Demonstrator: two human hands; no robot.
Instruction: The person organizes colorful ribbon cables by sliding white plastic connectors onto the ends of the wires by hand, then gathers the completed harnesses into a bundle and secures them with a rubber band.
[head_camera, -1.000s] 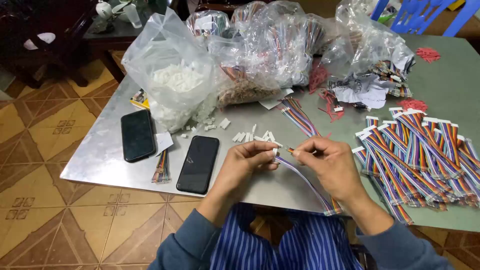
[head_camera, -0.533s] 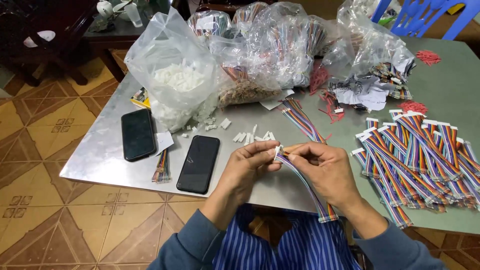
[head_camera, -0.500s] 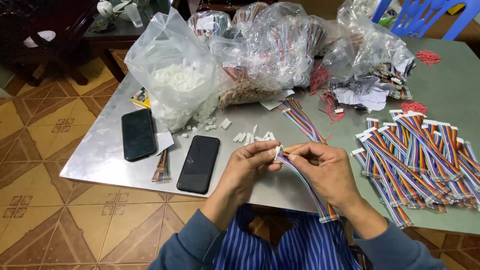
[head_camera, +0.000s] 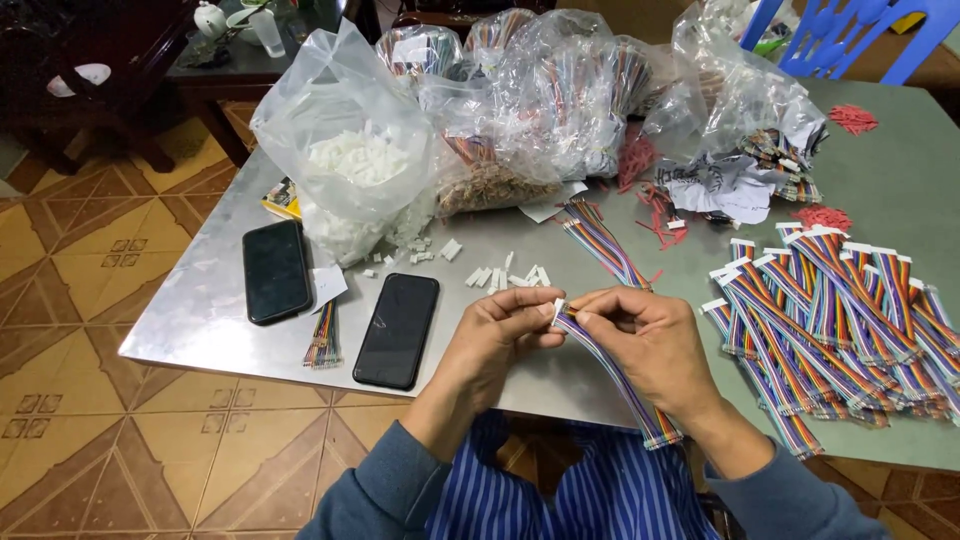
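Note:
My left hand (head_camera: 500, 335) and my right hand (head_camera: 650, 345) meet over the near edge of the metal table (head_camera: 200, 310). Between them runs a rainbow ribbon cable (head_camera: 620, 375). My left fingers pinch a small white connector (head_camera: 558, 308) at the cable's top end. The right hand grips the cable just below that end, and the rest hangs down toward my lap. Several loose white connectors (head_camera: 505, 275) lie just beyond my hands.
Two black phones (head_camera: 275, 270) (head_camera: 398, 328) lie left, with a short ribbon cable (head_camera: 322, 338) between them. A pile of finished rainbow cables (head_camera: 840, 320) fills the right. Clear bags of white connectors (head_camera: 350, 170) and cables (head_camera: 560, 90) stand at the back. Red scraps (head_camera: 650, 215) lie beyond.
Both hands have shifted slightly down and closer together, and the cable's top end with the white connector now sits tighter between the fingertips.

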